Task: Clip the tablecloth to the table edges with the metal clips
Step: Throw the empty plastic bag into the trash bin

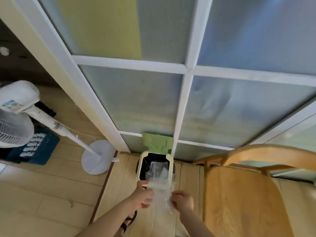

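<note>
I look down at a small waste bin (141, 165) with a cream rim and an open green lid (156, 142), standing on the wooden floor against a glass partition. Both my hands hold a crumpled sheet of clear plastic wrapping (160, 192) over the bin's mouth; its far end hangs into the black liner. My left hand (142, 196) grips the wrapping's left side. My right hand (182, 200) pinches its right side. No tablecloth, table or metal clips are in view.
A wooden chair (239, 194) with a curved back stands close on the right. A white standing fan (20, 113) with a round base (97, 157) is on the left, beside a blue mat (42, 151). The frosted glass partition (153, 100) runs behind the bin.
</note>
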